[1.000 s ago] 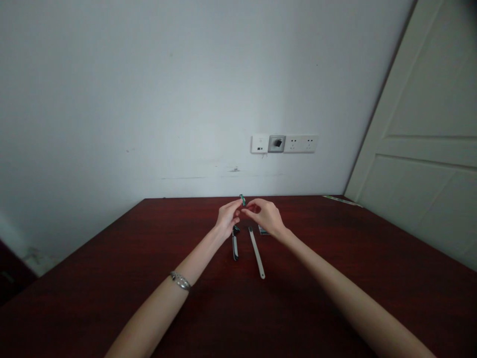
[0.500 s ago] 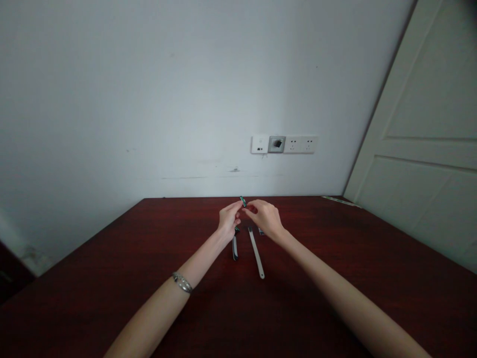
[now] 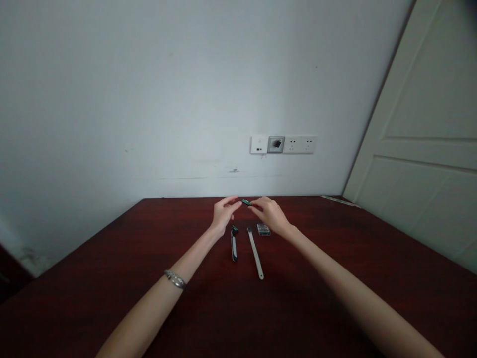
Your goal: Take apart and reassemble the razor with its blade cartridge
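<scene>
My right hand (image 3: pixel 271 214) pinches a small green and black razor cartridge (image 3: pixel 246 202) between thumb and fingertips, above the far part of the table. Just to its left, my left hand (image 3: pixel 223 214) has its thumb and fingers apart and holds nothing, with its tips close to the cartridge. Below the hands lies a razor (image 3: pixel 234 245) with a grey and black handle, its head pointing away from me. Beside it rests a long, pale, slim brush (image 3: pixel 255 254) with a dark tip. A small clear case (image 3: pixel 263 229) with green and dark contents sits near my right wrist.
All of this is on a dark red wooden table (image 3: pixel 179 318) that meets a white wall. Sockets (image 3: pixel 299 144) are set in the wall above its back edge. A pale door (image 3: pixel 417 149) stands on the right, and a thin patterned strip (image 3: pixel 341 201) lies at the back right.
My left hand has moved left and its fingers have parted from the cartridge. The cartridge, now in my right hand, has turned from steep to nearly level. The clear case shows more fully.
</scene>
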